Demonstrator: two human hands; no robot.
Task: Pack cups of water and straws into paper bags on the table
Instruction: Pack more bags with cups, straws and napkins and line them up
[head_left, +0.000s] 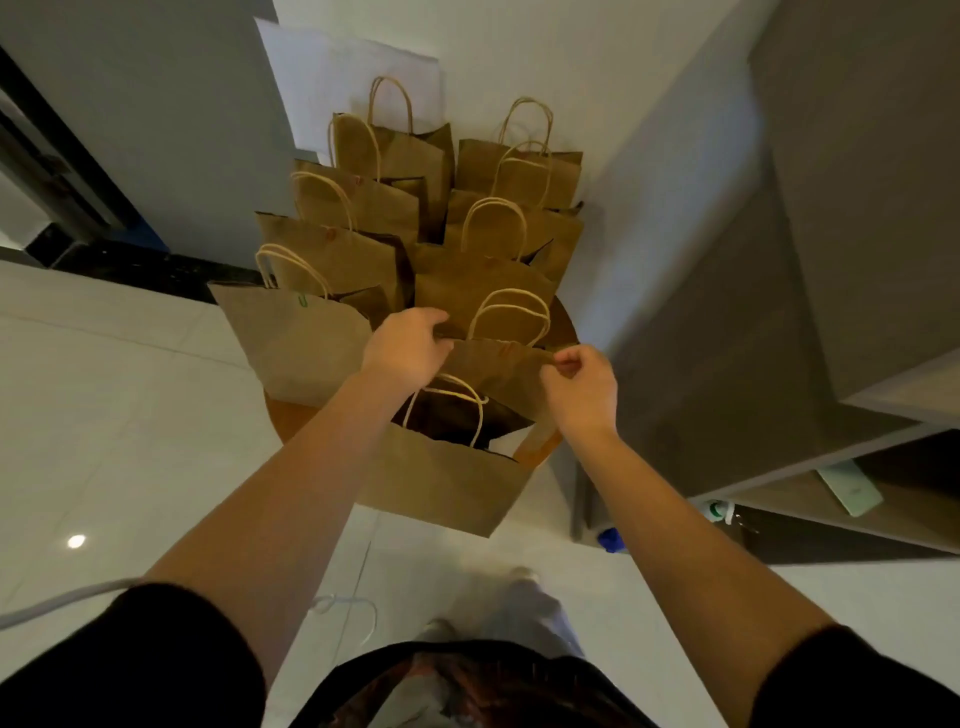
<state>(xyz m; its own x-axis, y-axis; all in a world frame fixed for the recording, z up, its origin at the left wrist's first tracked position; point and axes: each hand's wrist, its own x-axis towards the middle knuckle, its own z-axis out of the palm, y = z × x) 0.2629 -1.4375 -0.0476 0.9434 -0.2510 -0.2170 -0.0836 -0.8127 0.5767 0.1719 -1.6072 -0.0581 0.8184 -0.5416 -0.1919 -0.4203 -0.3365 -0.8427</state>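
Several brown paper bags with twine handles crowd a small round wooden table (540, 441). The nearest bag (447, 483) stands open at the table's front edge, its inside dark. My left hand (408, 345) pinches the left end of this bag's far top rim. My right hand (582, 387) pinches the right end of the same rim. A green mark, perhaps a straw (301, 300), peeks from the front-left bag (296, 343). No cup is visible; the bag interiors are hidden.
More bags (498, 228) fill the table up to a white wall. A grey cabinet with a low shelf (841, 483) stands close on the right, holding a pale green item. Glossy white tiled floor (114, 415) spreads left and below.
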